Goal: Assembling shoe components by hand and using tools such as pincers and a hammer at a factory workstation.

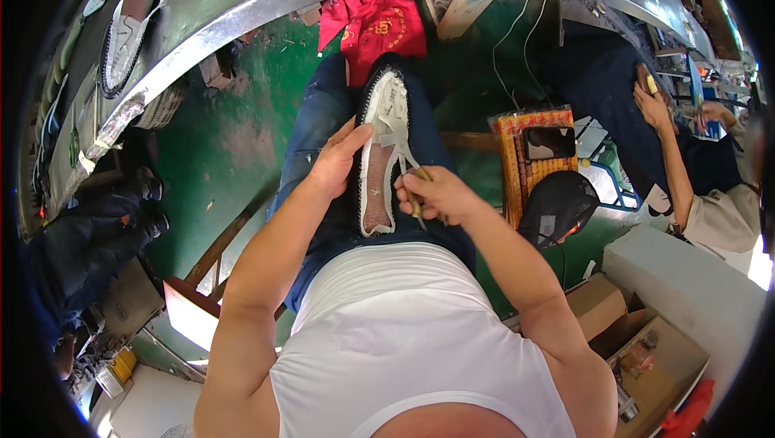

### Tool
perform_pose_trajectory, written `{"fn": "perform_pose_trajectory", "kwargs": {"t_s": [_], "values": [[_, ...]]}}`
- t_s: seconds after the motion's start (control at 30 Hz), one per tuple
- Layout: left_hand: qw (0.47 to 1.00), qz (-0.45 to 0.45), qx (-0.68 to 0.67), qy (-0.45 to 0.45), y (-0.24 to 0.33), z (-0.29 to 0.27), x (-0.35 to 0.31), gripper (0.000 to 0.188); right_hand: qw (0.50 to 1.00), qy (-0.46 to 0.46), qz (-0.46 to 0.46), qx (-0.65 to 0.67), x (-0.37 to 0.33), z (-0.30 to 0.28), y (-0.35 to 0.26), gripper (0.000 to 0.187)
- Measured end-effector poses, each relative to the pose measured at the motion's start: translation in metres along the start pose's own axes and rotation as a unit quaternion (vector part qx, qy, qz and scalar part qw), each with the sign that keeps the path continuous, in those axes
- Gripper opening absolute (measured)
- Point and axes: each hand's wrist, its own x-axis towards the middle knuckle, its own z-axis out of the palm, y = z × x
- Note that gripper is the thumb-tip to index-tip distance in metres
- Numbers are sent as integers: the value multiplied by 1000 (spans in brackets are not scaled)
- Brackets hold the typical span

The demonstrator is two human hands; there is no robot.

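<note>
An upturned shoe (377, 192) lies lengthwise over my thighs, its underside facing me. The toe half is pale with stitching around the edge, while the heel half shows a brown insert framed in white. My left hand (343, 157) grips the shoe's left side, thumb pressed on the rim and most fingers hidden underneath. Off its right edge, my right hand (440, 196) is closed around a slim tool with a yellowish handle (416, 205), perhaps an awl. Pale strips (397, 135) run from the shoe's middle toward those fingers; whether they are pinched too is unclear.
A metal bench (242, 10) curves across the far side, with another shoe (129, 30) on its left. Red cloth (383, 30) lies beyond my knees. Rightward are a phone (550, 142) on a beaded seat mat, a black cap (559, 205), a co-worker's hand (652, 107) and a cardboard box (658, 357).
</note>
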Motion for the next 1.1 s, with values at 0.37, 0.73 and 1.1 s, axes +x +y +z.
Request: {"fn": "perform_pose_trajectory", "kwargs": {"t_s": [0.37,0.73,1.1], "values": [[996,56,28,-66,-19,-18,8,65,976,-34,36,-213,-30,-8,-65,26],[998,17,25,-55,-44,-43,17,73,882,15,-77,-465,-17,9,-62,23],[997,13,-34,-65,-28,-30,11,61,881,144,-176,-415,8,17,-5,31]]}}
